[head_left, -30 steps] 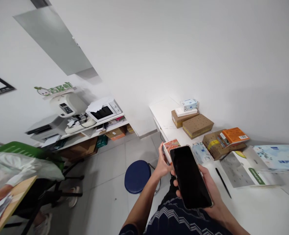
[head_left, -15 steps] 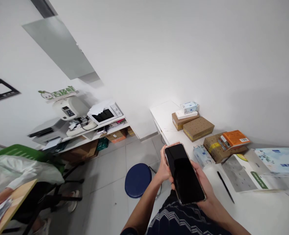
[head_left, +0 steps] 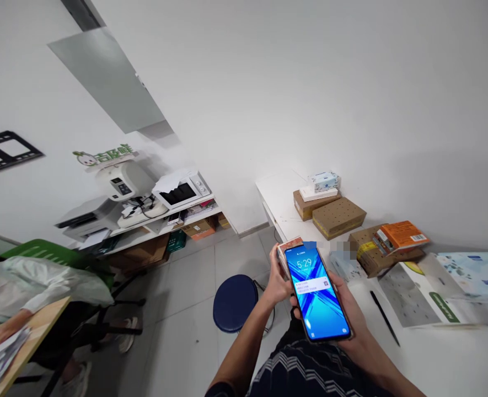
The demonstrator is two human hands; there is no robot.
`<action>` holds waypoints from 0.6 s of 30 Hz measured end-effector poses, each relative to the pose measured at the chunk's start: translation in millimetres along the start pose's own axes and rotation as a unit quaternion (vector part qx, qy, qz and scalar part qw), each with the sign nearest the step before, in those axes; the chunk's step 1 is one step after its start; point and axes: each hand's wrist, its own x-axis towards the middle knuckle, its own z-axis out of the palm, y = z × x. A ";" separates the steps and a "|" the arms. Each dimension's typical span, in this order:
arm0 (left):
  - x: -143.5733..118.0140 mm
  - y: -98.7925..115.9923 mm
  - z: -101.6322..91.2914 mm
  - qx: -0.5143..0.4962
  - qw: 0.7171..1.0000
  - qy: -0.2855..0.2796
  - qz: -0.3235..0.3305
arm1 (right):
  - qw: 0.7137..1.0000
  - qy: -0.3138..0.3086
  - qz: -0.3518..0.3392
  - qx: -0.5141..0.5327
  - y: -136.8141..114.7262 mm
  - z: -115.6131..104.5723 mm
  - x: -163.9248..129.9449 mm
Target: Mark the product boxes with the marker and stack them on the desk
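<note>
My right hand [head_left: 353, 325] holds a smartphone [head_left: 317, 291] flat in its palm, over the front edge of the white table [head_left: 442, 358]. The screen is lit blue and shows a lock screen with the time. My left hand [head_left: 277, 275] grips a small orange and white box [head_left: 288, 246] just behind the phone's top end. The phone hides most of that box.
Cardboard boxes [head_left: 338, 216], an orange box [head_left: 401, 234], a black pen [head_left: 384, 325] and printed flat cartons [head_left: 425, 292] lie on the table. A blue stool [head_left: 234, 302] stands by it. A shelf holds a microwave [head_left: 182, 192] and printer [head_left: 87, 218]. Another person [head_left: 32, 286] sits at left.
The phone's screen went from black to lit. The phone moved slightly toward the box, then settled. My left hand keeps its hold on the box.
</note>
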 end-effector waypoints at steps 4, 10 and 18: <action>5.2 -0.1 -11.7 -0.019 1.000 0.002 0.006 | 0.995 0.078 -0.032 -0.046 -3.2 -35.8 -16.1; 8.2 1.3 -26.6 -0.027 0.998 0.045 0.024 | 0.872 0.338 -0.130 -0.329 10.1 -171.2 -14.7; 7.6 11.6 -18.8 -0.040 0.997 0.050 0.035 | 0.469 0.434 -0.143 -0.756 53.3 -275.8 -6.2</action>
